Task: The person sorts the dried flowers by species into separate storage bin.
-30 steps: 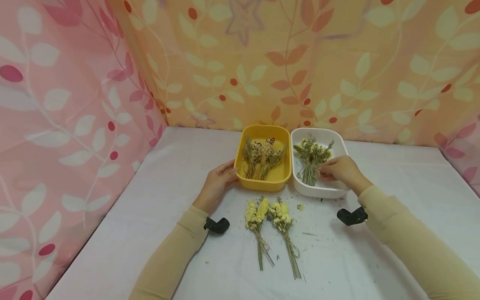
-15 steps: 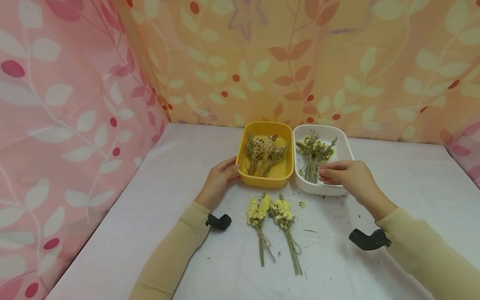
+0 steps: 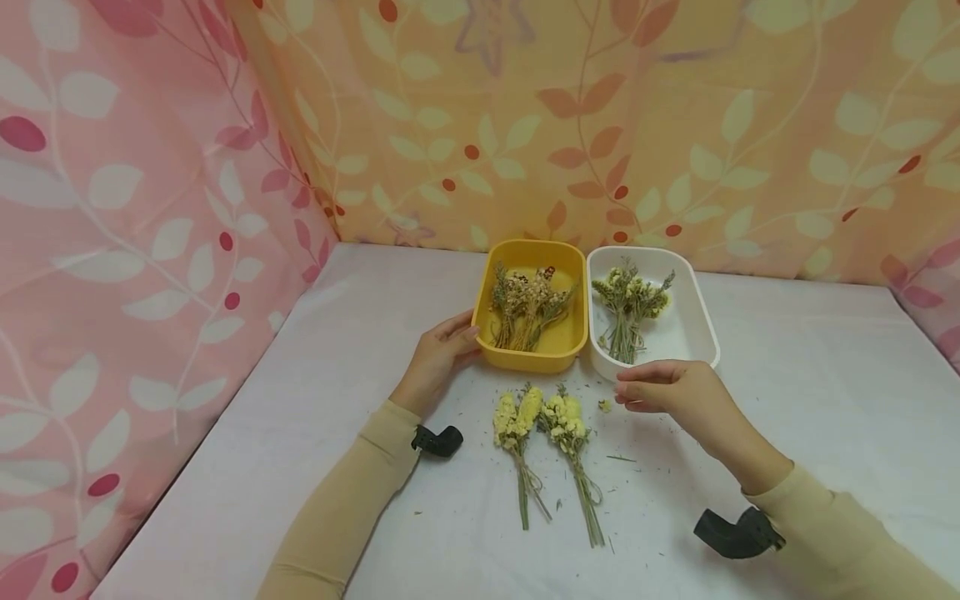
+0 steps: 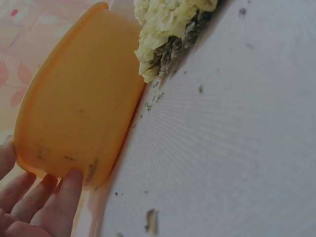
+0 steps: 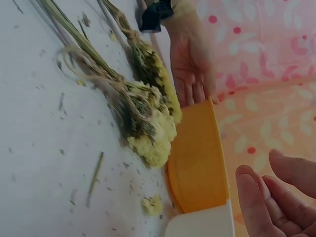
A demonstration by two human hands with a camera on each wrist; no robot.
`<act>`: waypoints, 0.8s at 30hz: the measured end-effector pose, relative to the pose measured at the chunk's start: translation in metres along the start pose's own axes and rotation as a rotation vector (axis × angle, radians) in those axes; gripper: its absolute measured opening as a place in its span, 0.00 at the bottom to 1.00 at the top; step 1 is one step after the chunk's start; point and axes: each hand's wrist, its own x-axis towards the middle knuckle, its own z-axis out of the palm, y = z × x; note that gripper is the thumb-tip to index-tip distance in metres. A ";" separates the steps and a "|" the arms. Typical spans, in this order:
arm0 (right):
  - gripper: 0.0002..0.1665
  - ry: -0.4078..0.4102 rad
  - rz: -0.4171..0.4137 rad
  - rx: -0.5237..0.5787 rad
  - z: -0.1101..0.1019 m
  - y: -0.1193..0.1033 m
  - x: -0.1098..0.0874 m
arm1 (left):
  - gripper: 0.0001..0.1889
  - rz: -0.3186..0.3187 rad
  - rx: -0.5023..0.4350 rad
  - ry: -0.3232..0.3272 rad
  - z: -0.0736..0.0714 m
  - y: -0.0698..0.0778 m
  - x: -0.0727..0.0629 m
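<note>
My left hand (image 3: 438,358) rests against the left side of a yellow bin (image 3: 534,361), its fingers (image 4: 61,202) touching the outer wall and the thumb near the rim. My right hand (image 3: 686,400) hovers over the near edge of a white bin (image 3: 693,321), fingers loosely bent, with nothing between thumb and fingertips. Two tied bunches of dried flowers with pale yellow heads, a left bunch (image 3: 517,421) and a right bunch (image 3: 566,425), lie on the table before the bins. Inside the white bin are yellow-green dried flower bunches (image 3: 630,304); the yellow bin holds brownish dried flower bunches (image 3: 525,304).
A loose yellow flower head (image 3: 604,406) and a thin stem piece (image 5: 95,178) lie on the white tablecloth (image 3: 360,333) among dry crumbs. Floral curtains, one pink (image 3: 150,275) and one orange (image 3: 420,125), stand left and behind. Both bins stand side by side at the back.
My right hand has drawn back from the flowers in the white bin, toward me over its near edge. The left hand stays at the yellow bin.
</note>
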 end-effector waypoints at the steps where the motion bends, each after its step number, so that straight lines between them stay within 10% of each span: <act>1: 0.29 -0.005 -0.005 0.015 0.002 0.002 -0.001 | 0.26 0.002 0.001 0.000 0.000 0.000 0.000; 24: 0.23 -0.110 0.058 0.138 0.036 0.025 -0.012 | 0.27 -0.003 -0.006 -0.004 0.001 0.002 0.000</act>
